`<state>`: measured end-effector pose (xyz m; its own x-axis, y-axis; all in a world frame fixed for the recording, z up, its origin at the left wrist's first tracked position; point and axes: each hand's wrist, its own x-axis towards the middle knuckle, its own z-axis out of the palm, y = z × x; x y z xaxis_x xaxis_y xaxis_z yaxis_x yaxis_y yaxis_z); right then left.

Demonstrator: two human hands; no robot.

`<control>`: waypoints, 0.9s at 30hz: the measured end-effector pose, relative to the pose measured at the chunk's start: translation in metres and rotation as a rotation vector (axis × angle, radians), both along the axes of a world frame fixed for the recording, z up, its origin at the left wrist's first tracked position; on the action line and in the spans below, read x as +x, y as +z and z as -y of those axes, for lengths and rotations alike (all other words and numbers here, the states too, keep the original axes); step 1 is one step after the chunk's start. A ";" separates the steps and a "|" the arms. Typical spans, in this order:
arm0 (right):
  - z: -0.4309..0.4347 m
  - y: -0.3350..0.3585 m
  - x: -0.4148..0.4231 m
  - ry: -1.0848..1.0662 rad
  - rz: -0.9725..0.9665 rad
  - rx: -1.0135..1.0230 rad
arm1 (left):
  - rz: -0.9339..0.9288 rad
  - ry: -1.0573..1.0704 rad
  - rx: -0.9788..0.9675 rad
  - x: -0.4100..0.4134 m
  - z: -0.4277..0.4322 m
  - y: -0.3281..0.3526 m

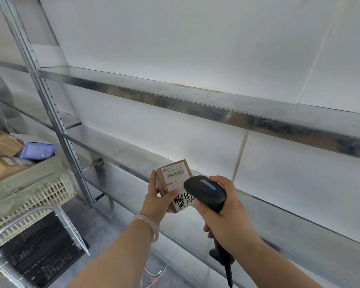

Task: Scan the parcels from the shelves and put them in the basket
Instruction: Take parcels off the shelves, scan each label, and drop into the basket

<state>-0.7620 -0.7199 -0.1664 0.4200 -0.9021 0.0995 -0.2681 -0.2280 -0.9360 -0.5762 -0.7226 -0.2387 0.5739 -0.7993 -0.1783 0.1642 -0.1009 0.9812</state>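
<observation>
Bare shelf [195, 100] edges slant from upper left to lower right, with open room between the boards. At lower centre, in front of the lower edge, the parcel [176, 179] stands nearly upright, its top leaning slightly left and its label facing the camera. The left hand [156, 201] reaches up, fingers [153, 183] clamped on its sides. The right hand [222, 217] grips the scanner [206, 192], whose head overlaps the label. The basket [50, 190] sits at middle left.

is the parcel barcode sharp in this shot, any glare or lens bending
Head view: the barcode on the parcel is distinct, its small print soft, no glare on the label; the shelf edge bows from wide-angle distortion and carries streaky reflections; the basket at left looks blurred.
</observation>
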 end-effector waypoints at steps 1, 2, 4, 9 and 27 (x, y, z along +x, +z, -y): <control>0.000 0.000 0.003 0.006 -0.006 0.009 | 0.002 0.001 0.007 0.002 -0.001 0.000; -0.001 0.001 0.007 0.012 -0.014 0.014 | 0.004 0.001 0.015 0.005 -0.002 0.000; -0.002 0.002 0.013 0.026 -0.027 0.021 | 0.007 0.007 0.025 0.011 -0.005 -0.001; -0.004 0.005 0.029 0.052 -0.063 0.016 | 0.013 0.030 0.038 0.027 -0.013 -0.003; -0.006 -0.022 0.168 0.232 -0.037 -0.159 | -0.149 0.235 -0.017 0.148 -0.095 0.003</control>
